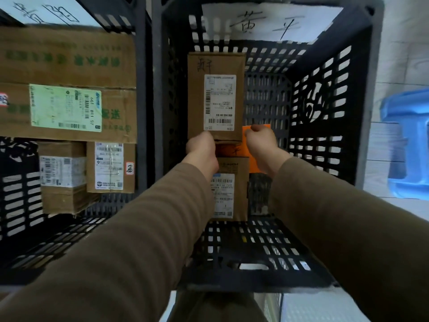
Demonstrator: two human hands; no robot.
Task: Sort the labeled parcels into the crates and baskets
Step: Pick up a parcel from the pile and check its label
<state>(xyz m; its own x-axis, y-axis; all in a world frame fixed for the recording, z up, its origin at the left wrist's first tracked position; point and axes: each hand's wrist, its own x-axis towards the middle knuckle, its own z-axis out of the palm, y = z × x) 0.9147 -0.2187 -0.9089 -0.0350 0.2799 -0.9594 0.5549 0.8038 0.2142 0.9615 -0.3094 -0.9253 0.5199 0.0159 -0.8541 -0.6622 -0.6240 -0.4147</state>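
Note:
A tall brown cardboard parcel (216,94) with a white shipping label and handwriting on top is inside the black slotted crate (325,94). My left hand (201,149) grips its near lower-left corner. My right hand (262,142) pinches an orange paper slip (255,163) beside the parcel's lower-right corner. Below my hands, a second brown parcel (228,196) with a white label lies on the crate floor, partly hidden by my left wrist. A white handwritten sign (267,22) is fixed to the crate's far wall.
A second black crate (23,205) on the left holds a large brown box with a green label (67,89) and two smaller labelled boxes (62,177), (111,168). A blue plastic stool (408,145) stands on the pale floor at the right.

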